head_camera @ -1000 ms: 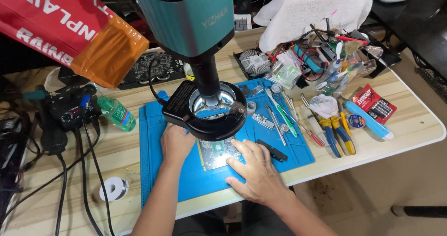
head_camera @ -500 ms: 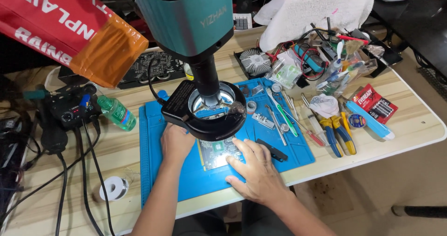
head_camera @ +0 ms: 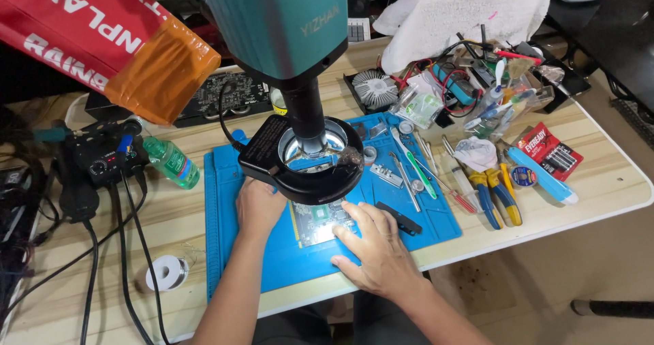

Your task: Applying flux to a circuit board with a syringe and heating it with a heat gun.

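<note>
Green rectangular circuit board (head_camera: 319,221) lies flat on the blue silicone work mat (head_camera: 225,249), directly below the black ring light (head_camera: 306,164) of the teal-bodied microscope (head_camera: 279,25), near the mat's front half.

Head view, only view.

Left hand (head_camera: 259,207): rests on the mat at the board's left edge, fingers curled loosely under the ring light. Fingertips hidden by the ring, so cannot tell whether they pinch the board or merely press beside it.

Right hand (head_camera: 378,249): palm down, fingers spread and mostly straight, relaxed rather than clenched. Fingertips lie on the board's right and lower edge, holding it flat; nothing gripped.

Around them: small black flat tool (head_camera: 400,218) on the mat just right of the right hand's fingers. Metal tweezers (head_camera: 403,175) and a green-handled tool (head_camera: 417,168) farther right on the mat. Blue-and-yellow-handled pliers (head_camera: 496,194) off the mat's right edge. Green plastic bottle (head_camera: 172,161) lying left of the mat. White solder spool (head_camera: 167,272) near the front left, on the pale wooden table (head_camera: 606,188).
</note>
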